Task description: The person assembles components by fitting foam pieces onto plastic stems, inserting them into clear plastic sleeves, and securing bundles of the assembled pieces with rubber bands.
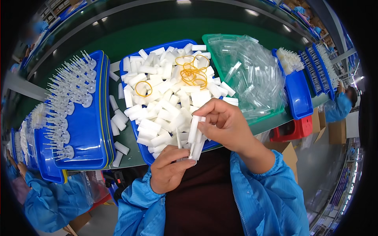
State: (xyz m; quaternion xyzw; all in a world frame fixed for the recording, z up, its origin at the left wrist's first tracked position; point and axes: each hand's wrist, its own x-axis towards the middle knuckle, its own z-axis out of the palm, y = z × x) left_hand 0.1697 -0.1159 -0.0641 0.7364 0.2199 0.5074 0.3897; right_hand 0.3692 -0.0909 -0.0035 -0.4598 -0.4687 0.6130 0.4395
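My left hand (171, 168) is closed around the base of a white plastic pronged piece (178, 138), with a thin stem pointing up. My right hand (230, 124) pinches a white foam cylinder (193, 130) between thumb and fingers, right above the left hand. Another white length (198, 146) stands beside it, partly behind the fingers; whether it is foam or plastic I cannot tell. Just beyond both hands lies a blue tray (125, 70) heaped with white foam cylinders (157, 88). Yellow rubber bands (193, 76) rest on the heap.
To the left, stacked blue trays (88, 129) carry rows of white pronged pieces (73, 84). A green tray (206, 39) of clear plastic tubes (252, 74) stands at the right, beside a blue bin (298, 94). Loose foam pieces (118, 120) lie on the green table. Co-workers in blue sit either side.
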